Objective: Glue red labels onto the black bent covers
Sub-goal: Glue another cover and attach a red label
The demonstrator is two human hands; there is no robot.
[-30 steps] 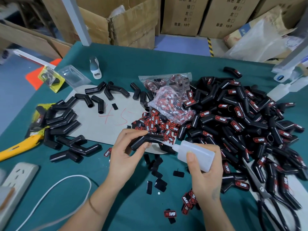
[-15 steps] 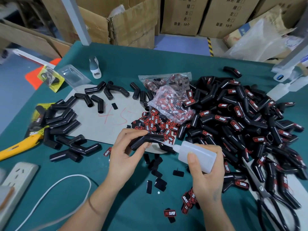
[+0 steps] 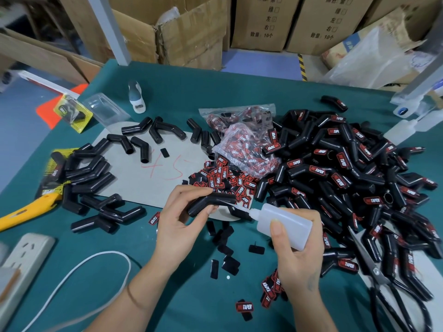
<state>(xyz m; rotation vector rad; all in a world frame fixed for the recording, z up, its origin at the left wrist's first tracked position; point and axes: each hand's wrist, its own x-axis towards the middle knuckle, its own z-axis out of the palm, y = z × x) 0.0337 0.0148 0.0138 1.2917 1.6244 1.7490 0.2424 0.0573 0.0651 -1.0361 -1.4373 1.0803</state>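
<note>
My left hand (image 3: 178,226) grips a black bent cover (image 3: 211,202) above the green table. In my right hand (image 3: 296,255) is a white glue bottle (image 3: 282,226), its thin nozzle lying against the cover's right arm. A heap of red labels (image 3: 223,178) lies just behind the cover, beside clear bags of labels (image 3: 244,144). Unlabelled black covers (image 3: 91,178) are spread at the left. A big pile of labelled covers (image 3: 347,178) fills the right side. A few loose labels (image 3: 268,289) lie near my right wrist.
Grey cardboard sheet (image 3: 148,178) under the left covers. Yellow utility knife (image 3: 21,214), white power strip (image 3: 24,259) and white cable (image 3: 79,271) at the front left. Scissors (image 3: 383,283) at the front right. More glue bottles (image 3: 400,130) at the far right. Cardboard boxes (image 3: 191,37) behind the table.
Almost nothing has moved; both hands hold the cover and the bottle in the same place, with the nozzle still against the cover.
</note>
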